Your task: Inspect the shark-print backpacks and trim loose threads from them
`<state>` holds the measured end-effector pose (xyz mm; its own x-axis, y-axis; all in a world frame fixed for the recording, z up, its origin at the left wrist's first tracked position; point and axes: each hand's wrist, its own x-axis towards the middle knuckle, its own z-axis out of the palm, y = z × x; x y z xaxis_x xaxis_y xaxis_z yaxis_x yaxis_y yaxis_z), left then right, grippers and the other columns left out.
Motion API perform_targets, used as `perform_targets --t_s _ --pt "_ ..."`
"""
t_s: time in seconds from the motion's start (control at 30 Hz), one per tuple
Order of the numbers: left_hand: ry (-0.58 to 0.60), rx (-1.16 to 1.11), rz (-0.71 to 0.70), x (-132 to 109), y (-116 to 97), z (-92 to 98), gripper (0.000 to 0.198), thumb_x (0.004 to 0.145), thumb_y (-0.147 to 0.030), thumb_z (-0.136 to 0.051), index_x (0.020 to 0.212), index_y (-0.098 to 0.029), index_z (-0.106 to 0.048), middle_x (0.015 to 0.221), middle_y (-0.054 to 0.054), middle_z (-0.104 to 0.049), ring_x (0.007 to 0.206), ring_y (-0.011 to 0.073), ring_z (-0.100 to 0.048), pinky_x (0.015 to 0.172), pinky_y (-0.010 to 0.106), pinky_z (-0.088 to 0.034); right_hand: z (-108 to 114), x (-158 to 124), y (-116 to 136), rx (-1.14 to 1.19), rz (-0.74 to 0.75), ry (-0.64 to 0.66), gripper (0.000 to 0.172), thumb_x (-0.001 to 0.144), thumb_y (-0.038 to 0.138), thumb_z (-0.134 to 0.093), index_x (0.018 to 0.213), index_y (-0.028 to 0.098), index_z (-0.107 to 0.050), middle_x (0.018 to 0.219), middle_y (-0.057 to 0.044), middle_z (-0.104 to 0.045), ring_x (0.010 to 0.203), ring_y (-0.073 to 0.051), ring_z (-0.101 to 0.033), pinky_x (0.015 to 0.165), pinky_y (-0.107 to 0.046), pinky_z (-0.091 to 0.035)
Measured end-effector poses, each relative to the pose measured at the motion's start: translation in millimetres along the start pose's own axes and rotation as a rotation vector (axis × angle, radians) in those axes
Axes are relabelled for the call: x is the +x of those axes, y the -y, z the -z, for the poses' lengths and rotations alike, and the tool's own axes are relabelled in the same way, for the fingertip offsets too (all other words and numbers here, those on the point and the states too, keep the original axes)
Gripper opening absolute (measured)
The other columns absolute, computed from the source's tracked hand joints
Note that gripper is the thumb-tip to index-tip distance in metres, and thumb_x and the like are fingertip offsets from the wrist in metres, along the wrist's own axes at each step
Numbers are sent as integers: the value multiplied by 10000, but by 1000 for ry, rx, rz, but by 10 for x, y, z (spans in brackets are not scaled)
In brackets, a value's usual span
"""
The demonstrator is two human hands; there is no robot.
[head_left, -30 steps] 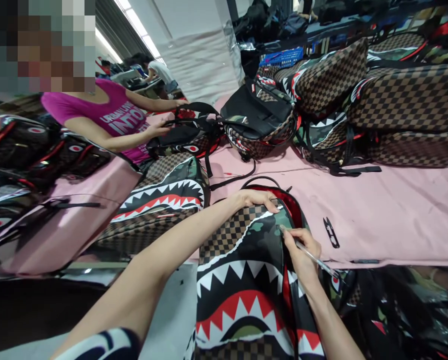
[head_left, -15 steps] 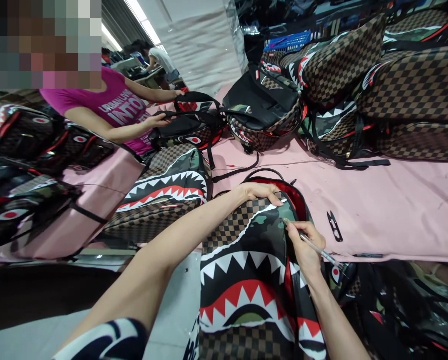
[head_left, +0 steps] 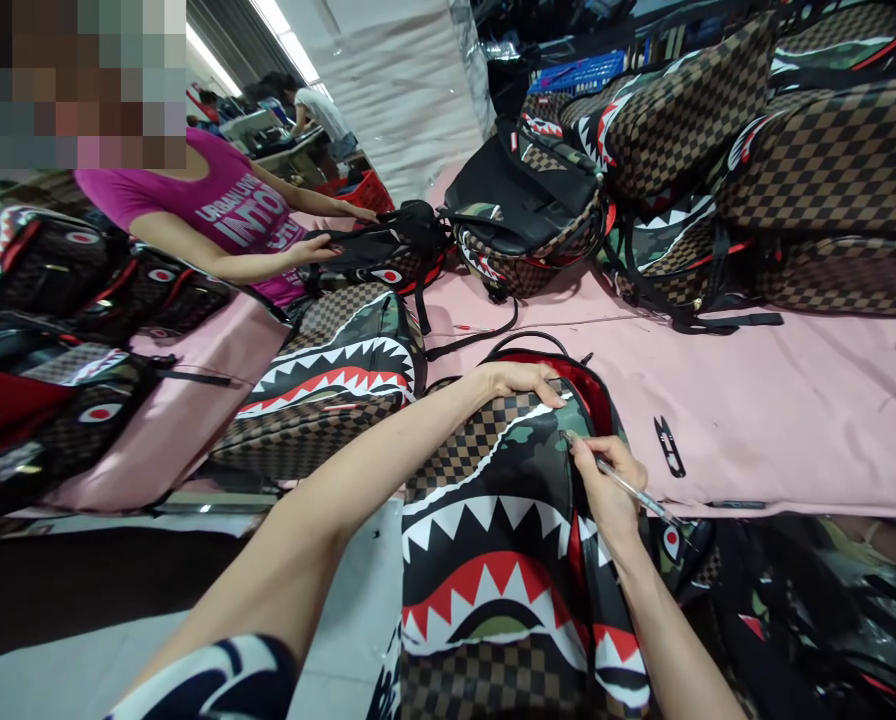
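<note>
A backpack (head_left: 485, 535) with a brown check, camouflage and a red-and-white shark-mouth print stands in front of me, its red-lined top partly unzipped. My left hand (head_left: 527, 382) is closed over its upper edge, the fingertips bent against the camouflage part. In my right hand (head_left: 609, 485) is a slim clear pen (head_left: 639, 493), pinched between thumb and fingers. The pen's tip meets the camouflage panel near the zip side, just below my left fingers; whether it leaves a mark I cannot see.
Thread snips (head_left: 669, 447) lie on the pink table (head_left: 778, 400) to the right, near a dark pen (head_left: 737, 504). Check backpacks (head_left: 830, 170) are piled behind. Another shark-print backpack (head_left: 335, 375) lies at left. Across the table a person in a magenta shirt (head_left: 230, 215) handles a black-strapped bag.
My hands keep nearly the same place on the backpack. The co-worker's bag strap has come down flat, and a red basket now shows behind it.
</note>
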<state>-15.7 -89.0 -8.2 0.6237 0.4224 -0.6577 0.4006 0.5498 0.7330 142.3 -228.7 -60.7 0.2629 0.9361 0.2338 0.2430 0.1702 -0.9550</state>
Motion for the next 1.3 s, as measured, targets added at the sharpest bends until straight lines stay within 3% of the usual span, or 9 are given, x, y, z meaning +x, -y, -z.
perform_targets --t_s 0.37,0.6,0.77,1.3 --pt "-25 -16 33 -10 -4 -31 229 524 -159 -747 723 -101 -651 611 23 -668 495 108 -591 490 190 -488 -4 -1 -4 -16 41 4 212 761 377 -610 654 195 -625 619 8 -654 551 -131 -584 530 -234 -429" --pt "-276 21 92 -127 -4 -190 159 575 -175 -727 646 -106 -603 548 2 -627 446 95 -561 445 186 -449 22 -44 -45 43 56 -49 157 778 332 -587 698 198 -578 686 -1 -636 622 -138 -589 581 -248 -455" --pt "-364 3 106 -195 19 -277 131 598 -148 -711 636 -112 -591 526 -10 -613 444 93 -559 444 184 -446 16 -67 -50 22 74 -42 151 779 341 -580 715 205 -568 716 -14 -643 660 -161 -605 630 -275 -474" --pt "-361 -27 101 -208 38 -312 151 571 -161 -712 589 -104 -573 497 1 -597 416 103 -540 427 205 -440 18 -86 -25 18 126 -51 132 790 302 -574 709 198 -569 700 -12 -630 650 -147 -595 620 -259 -462"
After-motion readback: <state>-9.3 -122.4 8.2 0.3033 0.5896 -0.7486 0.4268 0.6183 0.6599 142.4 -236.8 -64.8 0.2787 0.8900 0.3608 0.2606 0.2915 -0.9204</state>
